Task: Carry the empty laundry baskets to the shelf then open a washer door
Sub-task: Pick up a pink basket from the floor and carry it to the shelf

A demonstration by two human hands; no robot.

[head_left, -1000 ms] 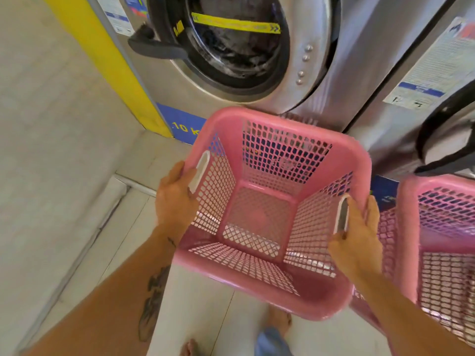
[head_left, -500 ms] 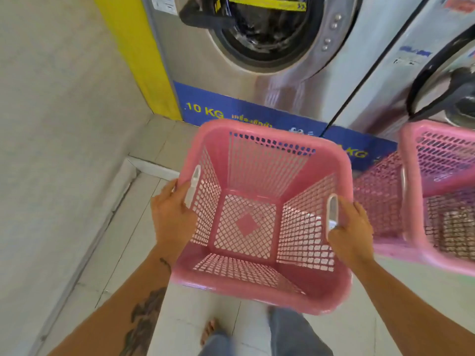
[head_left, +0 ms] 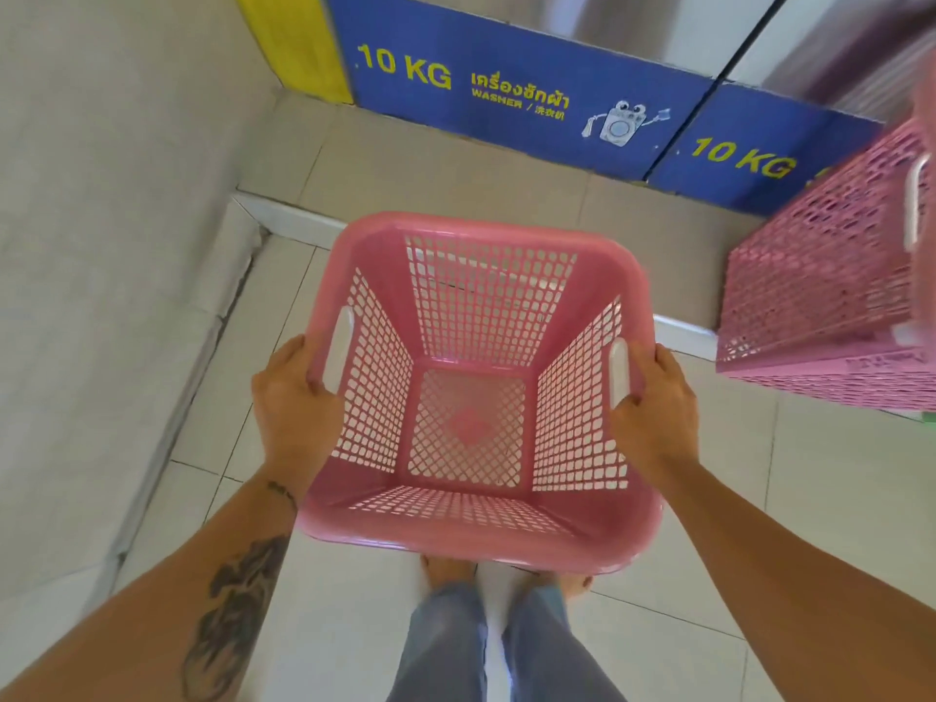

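I hold an empty pink laundry basket (head_left: 471,537) in front of me above the tiled floor, its open top facing me. My left hand (head_left: 291,402) grips its left rim beside the white handle slot. My right hand (head_left: 653,402) grips the right rim by the other slot. A second pink basket (head_left: 820,296) stands at the right edge, partly cut off and blurred. Only the blue "10 KG" base panel (head_left: 506,93) of the washers shows at the top; the washer doors are out of view.
A pale wall (head_left: 101,245) runs along the left, with a yellow strip (head_left: 294,43) at the corner. A raised tiled step (head_left: 283,220) lies before the washers. My bare feet and jeans (head_left: 496,646) are under the basket.
The view has tilted down: the washer doors slid out of the top and the floor came in. I have stepped back from the washers with the basket still in both hands.
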